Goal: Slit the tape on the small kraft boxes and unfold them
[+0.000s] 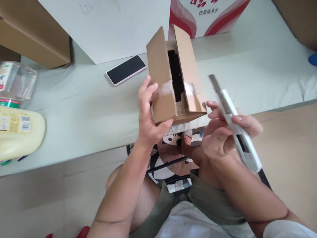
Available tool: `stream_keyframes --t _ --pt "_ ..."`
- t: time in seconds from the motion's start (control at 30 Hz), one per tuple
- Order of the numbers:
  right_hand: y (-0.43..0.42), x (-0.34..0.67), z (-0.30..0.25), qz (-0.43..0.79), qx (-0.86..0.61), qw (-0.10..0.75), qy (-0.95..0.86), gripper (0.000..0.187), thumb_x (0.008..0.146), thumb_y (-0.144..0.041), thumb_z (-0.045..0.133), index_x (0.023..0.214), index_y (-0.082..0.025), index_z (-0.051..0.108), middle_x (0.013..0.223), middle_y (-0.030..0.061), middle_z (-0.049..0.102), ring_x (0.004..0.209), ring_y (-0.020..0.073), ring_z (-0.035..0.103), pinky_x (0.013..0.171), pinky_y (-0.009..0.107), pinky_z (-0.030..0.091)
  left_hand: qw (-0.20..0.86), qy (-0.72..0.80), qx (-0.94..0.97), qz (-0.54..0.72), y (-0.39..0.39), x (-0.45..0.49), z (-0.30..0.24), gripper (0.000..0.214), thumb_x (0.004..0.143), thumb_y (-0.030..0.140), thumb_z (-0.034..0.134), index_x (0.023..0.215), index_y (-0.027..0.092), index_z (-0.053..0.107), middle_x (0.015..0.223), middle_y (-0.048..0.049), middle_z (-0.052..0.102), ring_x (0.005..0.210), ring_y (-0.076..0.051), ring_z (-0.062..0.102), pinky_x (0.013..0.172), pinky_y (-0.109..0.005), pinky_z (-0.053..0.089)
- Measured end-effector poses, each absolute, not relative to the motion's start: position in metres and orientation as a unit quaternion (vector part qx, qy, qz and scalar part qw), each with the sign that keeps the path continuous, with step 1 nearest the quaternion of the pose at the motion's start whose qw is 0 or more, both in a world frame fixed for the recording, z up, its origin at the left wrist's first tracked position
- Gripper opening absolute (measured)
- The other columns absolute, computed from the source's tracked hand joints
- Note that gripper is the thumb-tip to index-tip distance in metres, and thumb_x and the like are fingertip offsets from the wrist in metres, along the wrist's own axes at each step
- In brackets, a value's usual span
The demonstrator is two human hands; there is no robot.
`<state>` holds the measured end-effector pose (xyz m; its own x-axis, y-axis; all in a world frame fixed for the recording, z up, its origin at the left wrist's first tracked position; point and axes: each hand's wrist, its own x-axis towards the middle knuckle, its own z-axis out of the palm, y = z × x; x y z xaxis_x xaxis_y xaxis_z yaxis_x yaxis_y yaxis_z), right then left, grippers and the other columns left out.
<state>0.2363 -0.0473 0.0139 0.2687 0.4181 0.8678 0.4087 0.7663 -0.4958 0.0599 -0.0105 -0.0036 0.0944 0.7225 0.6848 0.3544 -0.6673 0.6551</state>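
A small brown cardboard box is tilted up at the table's front edge, its two long flaps parted over a dark gap. Torn clear tape clings to both flaps beside the gap. My left hand grips the box at its lower left corner, thumb underneath and fingers along the side. In my right hand is a white utility knife, held between thumb and fingers with its blade out and pointing up and away. The knife is apart from the box, to its right. What lies inside the box is too dark to make out.
A smartphone lies on the pale covered table left of the box. Behind stand a large white carton and a brown carton. Left are a clear plastic container and a yellowish bottle. My legs are below the table edge.
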Motion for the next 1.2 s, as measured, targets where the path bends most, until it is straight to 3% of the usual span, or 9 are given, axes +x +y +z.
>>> stream_keyframes --t 0.1,0.17,0.37,0.5,0.63,0.77,0.93,1.03,1.2 --pt "-0.048 0.248 0.013 -0.008 -0.455 0.671 -0.585 0.017 0.104 -0.038 0.047 0.117 -0.038 0.058 0.092 -0.0002 0.054 0.083 0.0174 0.063 0.09 0.045 0.061 0.203 0.415 0.659 0.594 -0.007 0.053 -0.005 0.06 0.092 0.076 0.046 0.139 0.039 0.045 0.151 -0.0073 0.052 0.144 -0.032 0.051 0.12 -0.054 0.044" --pt "-0.047 0.258 0.01 0.04 -0.549 0.565 -0.615 0.021 0.102 -0.029 0.046 0.121 -0.033 0.055 0.105 0.0046 0.059 0.097 0.0217 0.064 0.092 0.048 0.058 0.23 0.446 0.6 0.623 -0.004 0.048 -0.005 0.059 0.091 0.078 0.042 0.135 0.038 0.049 0.142 -0.0063 0.058 0.137 -0.03 0.057 0.117 -0.05 0.048" --pt "-0.037 0.263 -0.008 0.162 -0.674 0.225 -0.685 0.062 0.083 -0.021 0.054 0.145 -0.02 0.05 0.126 0.0188 0.062 0.121 0.0388 0.056 0.102 0.065 0.048 0.299 0.528 0.466 0.644 0.003 0.032 0.004 0.071 0.095 0.078 0.016 0.134 0.034 0.056 0.13 -0.0073 0.068 0.133 -0.028 0.062 0.108 -0.043 0.055" --pt "-0.032 0.253 -0.014 0.187 -0.694 0.138 -0.681 0.075 0.081 -0.022 0.054 0.155 -0.018 0.043 0.139 0.024 0.058 0.135 0.0462 0.049 0.104 0.073 0.042 0.379 0.542 0.365 0.656 0.006 0.015 0.001 0.052 0.095 0.068 0.031 0.116 0.033 0.063 0.123 -0.0064 0.072 0.129 -0.028 0.064 0.094 -0.04 0.061" --pt "-0.03 0.249 -0.019 0.195 -0.689 0.136 -0.685 0.076 0.079 -0.024 0.057 0.154 -0.018 0.043 0.153 0.0247 0.048 0.151 0.0486 0.034 0.111 0.078 0.034 0.475 0.556 0.248 0.636 0.009 0.003 -0.01 0.031 0.083 0.055 0.06 0.095 0.026 0.06 0.109 -0.0077 0.073 0.109 -0.028 0.07 0.071 -0.035 0.06" --pt "-0.027 0.249 -0.021 0.205 -0.686 0.188 -0.673 0.081 0.075 -0.026 0.061 0.153 -0.019 0.043 0.163 0.0238 0.035 0.155 0.0503 0.027 0.115 0.08 0.03 0.492 0.568 0.216 0.623 0.01 -0.002 -0.012 0.027 0.077 0.043 0.071 0.096 0.028 0.06 0.102 -0.0054 0.074 0.094 -0.025 0.072 0.065 -0.033 0.057" --pt "-0.025 0.248 -0.014 0.299 -0.582 0.358 -0.666 0.064 0.081 -0.031 0.056 0.144 -0.023 0.048 0.148 0.0161 0.055 0.144 0.0349 0.048 0.121 0.062 0.04 0.413 0.61 0.304 0.605 0.011 -0.009 -0.009 0.034 0.072 0.033 0.078 0.101 0.026 0.06 0.089 -0.0022 0.069 0.081 -0.02 0.069 0.064 -0.03 0.055" --pt "-0.027 0.248 -0.017 0.33 -0.57 0.438 -0.612 0.057 0.085 -0.039 0.06 0.138 -0.022 0.051 0.133 0.0158 0.065 0.134 0.0328 0.058 0.117 0.058 0.045 0.342 0.629 0.363 0.597 0.012 -0.009 -0.009 0.049 0.063 0.02 0.083 0.106 0.026 0.06 0.094 -0.0018 0.07 0.081 -0.018 0.068 0.066 -0.029 0.056" --pt "-0.028 0.252 -0.03 0.306 -0.566 0.426 -0.636 0.063 0.089 -0.046 0.063 0.143 -0.02 0.044 0.138 0.0184 0.061 0.132 0.0321 0.059 0.109 0.055 0.053 0.33 0.634 0.408 0.568 0.008 0.001 -0.003 0.013 0.074 0.023 0.073 0.086 0.021 0.068 0.086 -0.0016 0.071 0.084 -0.018 0.067 0.077 -0.03 0.059"
